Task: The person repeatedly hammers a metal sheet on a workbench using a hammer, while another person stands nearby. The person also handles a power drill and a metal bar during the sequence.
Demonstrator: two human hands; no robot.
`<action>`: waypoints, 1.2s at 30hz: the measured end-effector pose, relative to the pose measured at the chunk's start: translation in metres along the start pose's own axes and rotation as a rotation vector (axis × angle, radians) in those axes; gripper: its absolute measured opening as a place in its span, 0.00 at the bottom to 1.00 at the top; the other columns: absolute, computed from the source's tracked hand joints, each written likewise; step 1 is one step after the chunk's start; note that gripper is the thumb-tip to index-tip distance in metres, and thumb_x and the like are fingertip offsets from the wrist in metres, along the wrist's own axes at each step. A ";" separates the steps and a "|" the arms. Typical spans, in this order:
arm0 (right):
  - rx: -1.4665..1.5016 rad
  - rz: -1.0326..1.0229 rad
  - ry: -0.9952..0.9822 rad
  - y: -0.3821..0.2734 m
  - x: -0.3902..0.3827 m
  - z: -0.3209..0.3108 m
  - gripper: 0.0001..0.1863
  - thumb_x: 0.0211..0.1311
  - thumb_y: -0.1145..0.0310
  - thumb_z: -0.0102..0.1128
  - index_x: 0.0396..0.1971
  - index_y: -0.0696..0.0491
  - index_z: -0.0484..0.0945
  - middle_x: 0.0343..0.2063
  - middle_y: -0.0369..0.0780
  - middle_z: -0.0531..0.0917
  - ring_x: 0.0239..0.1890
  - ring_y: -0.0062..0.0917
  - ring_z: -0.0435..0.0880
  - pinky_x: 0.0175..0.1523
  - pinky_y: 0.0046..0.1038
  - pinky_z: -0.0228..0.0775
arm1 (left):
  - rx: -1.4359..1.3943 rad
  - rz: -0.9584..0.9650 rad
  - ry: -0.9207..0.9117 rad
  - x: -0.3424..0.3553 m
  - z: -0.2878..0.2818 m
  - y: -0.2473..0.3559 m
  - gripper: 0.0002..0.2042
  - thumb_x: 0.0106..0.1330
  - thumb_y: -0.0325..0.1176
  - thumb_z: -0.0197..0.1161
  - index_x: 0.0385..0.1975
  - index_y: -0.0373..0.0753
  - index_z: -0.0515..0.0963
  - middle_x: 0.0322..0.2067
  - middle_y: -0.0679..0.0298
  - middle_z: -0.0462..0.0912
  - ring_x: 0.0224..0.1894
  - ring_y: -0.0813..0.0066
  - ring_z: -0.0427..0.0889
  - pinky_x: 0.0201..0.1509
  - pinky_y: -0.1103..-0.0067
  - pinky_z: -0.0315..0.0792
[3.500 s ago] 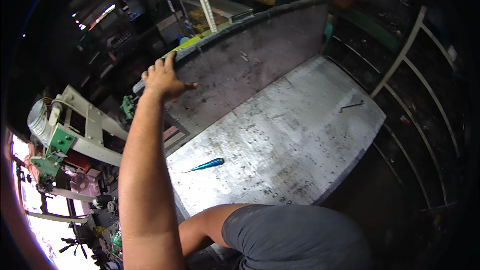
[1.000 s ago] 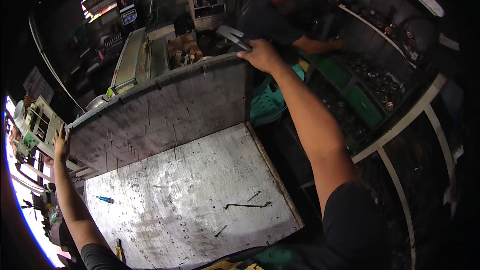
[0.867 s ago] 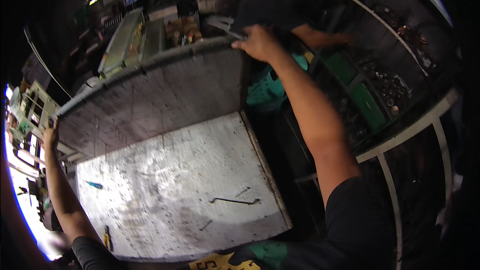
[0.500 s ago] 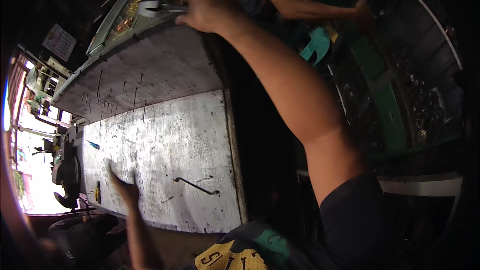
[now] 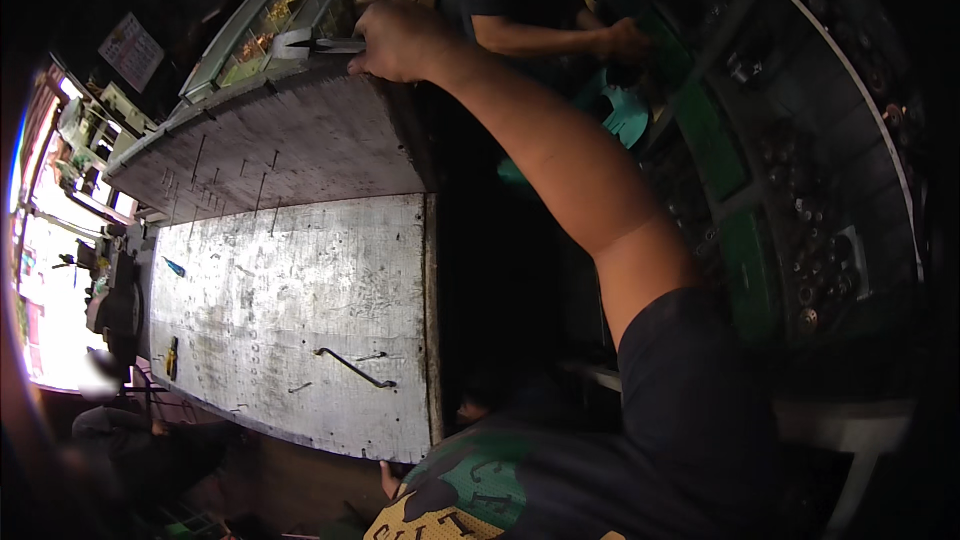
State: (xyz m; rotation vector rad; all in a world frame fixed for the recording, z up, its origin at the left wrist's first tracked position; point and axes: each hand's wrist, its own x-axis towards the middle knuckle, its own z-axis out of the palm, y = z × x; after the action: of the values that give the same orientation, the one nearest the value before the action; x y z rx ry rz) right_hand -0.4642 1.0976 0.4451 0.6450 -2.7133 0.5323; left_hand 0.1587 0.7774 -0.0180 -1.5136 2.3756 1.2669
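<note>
Sheet: a large bent metal sheet point(image 5: 300, 290) lies flat on the bench, its far flap turned up.
Right hand: the right hand point(image 5: 400, 40), closed around grey pliers point(image 5: 320, 44), works at the flap's top edge; the next move likely needs a firm squeeze.
Left hand: out of view, state unknown.
Rod: 1 bent rod point(image 5: 355, 368) lies loose, well apart from the hand.

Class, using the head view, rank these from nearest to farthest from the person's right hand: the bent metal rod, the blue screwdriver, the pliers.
1. Pliers: held in the right hand, at the top edge of the upright panel.
2. Blue screwdriver: on the flat sheet, far left.
3. Bent metal rod: on the flat sheet, near its lower right corner.
</note>
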 end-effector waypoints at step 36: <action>0.980 -0.707 0.015 0.086 0.005 0.077 0.33 0.56 0.66 0.72 0.65 0.45 0.82 0.51 0.44 0.88 0.27 0.23 0.84 0.31 0.29 0.71 | -0.433 -0.658 0.723 -0.099 0.113 0.167 0.34 0.74 0.58 0.62 0.58 0.27 0.79 0.45 0.52 0.86 0.42 0.60 0.83 0.43 0.64 0.79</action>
State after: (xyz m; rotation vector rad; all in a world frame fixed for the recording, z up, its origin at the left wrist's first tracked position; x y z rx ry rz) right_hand -0.5253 1.1349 0.3543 1.6869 -1.8332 1.6052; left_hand 0.0402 0.9552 0.0518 -2.9624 1.5825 1.2240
